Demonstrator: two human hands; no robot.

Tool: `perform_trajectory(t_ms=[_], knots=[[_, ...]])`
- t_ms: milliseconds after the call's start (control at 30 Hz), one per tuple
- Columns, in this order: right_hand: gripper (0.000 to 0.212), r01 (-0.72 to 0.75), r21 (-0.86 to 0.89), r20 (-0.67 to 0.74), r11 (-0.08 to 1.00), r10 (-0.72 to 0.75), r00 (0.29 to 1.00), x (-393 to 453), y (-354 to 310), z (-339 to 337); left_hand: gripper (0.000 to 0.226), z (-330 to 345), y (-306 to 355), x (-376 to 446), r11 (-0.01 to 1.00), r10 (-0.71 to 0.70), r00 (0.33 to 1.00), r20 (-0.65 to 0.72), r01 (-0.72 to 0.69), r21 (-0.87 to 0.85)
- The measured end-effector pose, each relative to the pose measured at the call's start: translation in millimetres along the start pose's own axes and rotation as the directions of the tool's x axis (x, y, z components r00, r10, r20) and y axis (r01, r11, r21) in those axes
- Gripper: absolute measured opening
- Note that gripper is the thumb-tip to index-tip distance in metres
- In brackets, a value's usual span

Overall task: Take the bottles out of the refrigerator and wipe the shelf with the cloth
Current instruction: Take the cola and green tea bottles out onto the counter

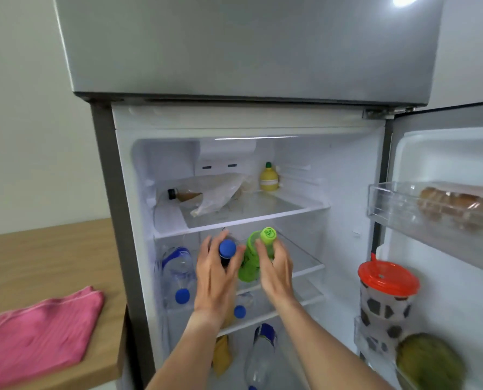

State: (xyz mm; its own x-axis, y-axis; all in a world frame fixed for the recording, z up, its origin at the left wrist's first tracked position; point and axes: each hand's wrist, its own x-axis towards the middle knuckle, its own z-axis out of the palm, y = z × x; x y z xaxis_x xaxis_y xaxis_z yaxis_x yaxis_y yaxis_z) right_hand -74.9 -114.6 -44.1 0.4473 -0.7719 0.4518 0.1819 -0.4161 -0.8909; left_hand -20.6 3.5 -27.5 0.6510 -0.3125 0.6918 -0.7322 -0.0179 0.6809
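The refrigerator stands open. At the front of the middle shelf (307,266), my left hand (216,274) grips a dark bottle with a blue cap (227,249). Beside it, my right hand (275,266) holds a green bottle with a light green cap (250,260). A clear water bottle with a blue cap (178,274) lies on its side at the shelf's left. Another blue cap (239,311) shows below my left wrist. A folded pink cloth (40,330) lies on the wooden counter (37,249) to the left.
The top shelf (262,215) holds a yellow lemon-shaped bottle (269,178), a plastic bag (220,192) and a small brown bottle (182,195). A water bottle (261,353) lies at the bottom. The open door (443,164) on the right carries a red-lidded jug (386,294), a green fruit (428,361) and an egg tray (457,204).
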Motion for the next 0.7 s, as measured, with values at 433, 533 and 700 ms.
perform_trajectory(t_ms=[433, 533, 700], knots=[[0.020, 0.130, -0.071, -0.097, 0.989, -0.137, 0.986, -63.1, -101.4, -32.3, 0.019, -58.9, 121.8, -1.0, 0.976, -0.206, 0.938, -0.278, 0.176, -0.128], [0.018, 0.184, -0.064, -0.087, 0.981, -0.189, 0.978, -78.8, -133.9, -35.6, 0.021, -81.1, 146.6, -2.2, 0.973, -0.232, 0.927, -0.293, 0.224, -0.062], [0.016, 0.263, -0.032, -0.069, 0.964, -0.265, 0.962, -102.5, -191.6, -32.6, 0.027, -138.6, 185.5, 2.5, 0.989, -0.132, 0.950, -0.284, 0.146, 0.029]])
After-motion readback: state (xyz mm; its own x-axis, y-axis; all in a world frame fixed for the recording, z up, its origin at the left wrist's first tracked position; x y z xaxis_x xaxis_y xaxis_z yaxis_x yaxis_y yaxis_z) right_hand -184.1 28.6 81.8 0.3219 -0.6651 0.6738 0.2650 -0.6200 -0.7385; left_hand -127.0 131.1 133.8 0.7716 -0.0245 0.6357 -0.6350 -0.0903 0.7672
